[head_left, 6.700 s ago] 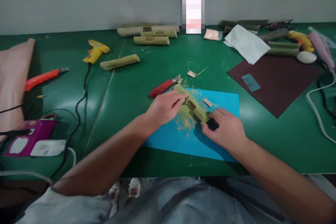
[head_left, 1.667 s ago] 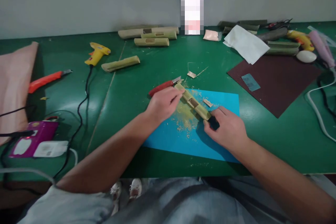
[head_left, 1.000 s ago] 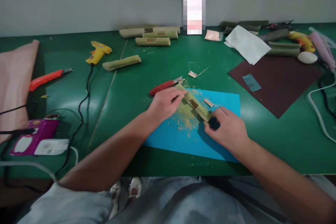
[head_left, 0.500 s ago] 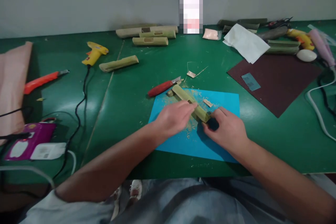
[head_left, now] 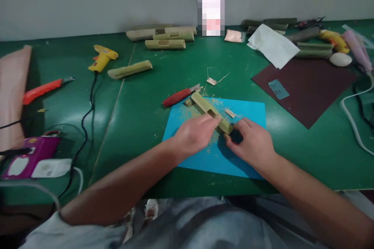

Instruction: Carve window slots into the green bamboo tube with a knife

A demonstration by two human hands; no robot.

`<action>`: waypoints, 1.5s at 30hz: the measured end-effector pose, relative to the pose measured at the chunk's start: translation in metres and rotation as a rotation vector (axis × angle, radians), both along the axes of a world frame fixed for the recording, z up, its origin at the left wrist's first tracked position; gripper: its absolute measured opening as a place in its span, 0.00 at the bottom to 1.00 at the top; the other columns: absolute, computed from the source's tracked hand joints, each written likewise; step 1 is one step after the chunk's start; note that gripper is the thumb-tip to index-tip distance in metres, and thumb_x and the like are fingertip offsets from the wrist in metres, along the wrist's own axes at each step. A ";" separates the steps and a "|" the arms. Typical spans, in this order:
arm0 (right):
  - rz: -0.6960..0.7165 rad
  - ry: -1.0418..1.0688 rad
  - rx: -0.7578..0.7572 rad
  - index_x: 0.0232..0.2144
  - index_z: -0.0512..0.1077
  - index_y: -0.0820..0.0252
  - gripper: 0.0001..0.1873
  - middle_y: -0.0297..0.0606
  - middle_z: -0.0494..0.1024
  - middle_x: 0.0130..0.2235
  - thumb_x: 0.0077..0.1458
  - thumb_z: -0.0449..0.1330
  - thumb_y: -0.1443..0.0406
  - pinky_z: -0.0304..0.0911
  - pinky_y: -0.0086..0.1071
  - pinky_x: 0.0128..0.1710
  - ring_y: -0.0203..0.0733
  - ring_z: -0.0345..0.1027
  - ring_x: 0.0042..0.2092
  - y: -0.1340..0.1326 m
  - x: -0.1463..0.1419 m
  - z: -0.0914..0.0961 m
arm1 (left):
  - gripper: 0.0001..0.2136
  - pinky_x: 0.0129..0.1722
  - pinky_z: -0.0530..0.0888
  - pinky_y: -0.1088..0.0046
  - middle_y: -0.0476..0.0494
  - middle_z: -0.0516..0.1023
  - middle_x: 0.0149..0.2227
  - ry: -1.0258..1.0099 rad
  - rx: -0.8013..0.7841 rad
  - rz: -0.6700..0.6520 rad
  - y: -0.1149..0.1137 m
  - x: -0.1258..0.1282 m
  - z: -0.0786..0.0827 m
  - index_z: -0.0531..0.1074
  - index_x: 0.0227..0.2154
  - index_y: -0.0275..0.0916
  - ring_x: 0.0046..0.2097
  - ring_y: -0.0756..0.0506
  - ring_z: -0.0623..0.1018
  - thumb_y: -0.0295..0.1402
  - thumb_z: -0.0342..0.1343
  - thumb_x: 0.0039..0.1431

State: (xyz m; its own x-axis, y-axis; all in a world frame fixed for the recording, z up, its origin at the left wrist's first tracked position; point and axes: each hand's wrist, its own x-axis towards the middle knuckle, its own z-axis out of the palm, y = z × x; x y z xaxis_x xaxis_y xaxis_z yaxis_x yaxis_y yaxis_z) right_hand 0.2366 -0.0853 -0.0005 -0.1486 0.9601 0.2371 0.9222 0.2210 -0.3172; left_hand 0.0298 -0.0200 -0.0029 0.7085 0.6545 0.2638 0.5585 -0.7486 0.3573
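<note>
A pale green bamboo tube (head_left: 201, 101) with a rectangular cut-out lies slantwise over a blue sheet (head_left: 245, 165) strewn with shavings. My left hand (head_left: 195, 134) is closed, its fingertips on the tube beside the cut-out; whatever they pinch is hidden, and the hand is a little blurred. At the tube's near end, my right hand (head_left: 253, 140) curls thumb and fingers around the end, with a dark patch between them that I cannot make out. A red-handled knife (head_left: 178, 97) rests just beyond the sheet, beside the tube's far end. A small bamboo chip (head_left: 230, 113) lies right of the tube.
A yellow glue gun (head_left: 103, 59), a bamboo piece (head_left: 131, 70) and an orange cutter (head_left: 43, 91) lie to the left, near a purple box (head_left: 33, 155) with cables. More bamboo tubes (head_left: 165, 44) line the back. On the right are a brown sheet (head_left: 309, 93) and white paper (head_left: 273, 46).
My left hand has shifted slightly on the tube, and more of the cut-out shows. The right hand stays at the tube's near end. The whole view has moved a little.
</note>
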 end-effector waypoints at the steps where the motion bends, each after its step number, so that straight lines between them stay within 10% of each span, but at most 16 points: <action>1: 0.004 0.002 -0.006 0.28 0.69 0.58 0.12 0.37 0.73 0.30 0.54 0.58 0.56 0.50 0.33 0.28 0.39 0.65 0.32 0.000 0.000 0.000 | 0.15 0.40 0.77 0.69 0.39 0.79 0.38 0.013 -0.019 -0.026 -0.001 0.001 0.000 0.73 0.51 0.35 0.41 0.45 0.79 0.30 0.45 0.69; 45: -0.006 0.118 -0.036 0.27 0.68 0.57 0.10 0.36 0.73 0.29 0.52 0.59 0.57 0.54 0.32 0.29 0.39 0.65 0.31 0.003 -0.001 -0.002 | 0.14 0.41 0.77 0.71 0.41 0.79 0.38 -0.072 -0.143 -0.089 -0.010 0.010 0.006 0.75 0.47 0.38 0.41 0.46 0.79 0.32 0.44 0.70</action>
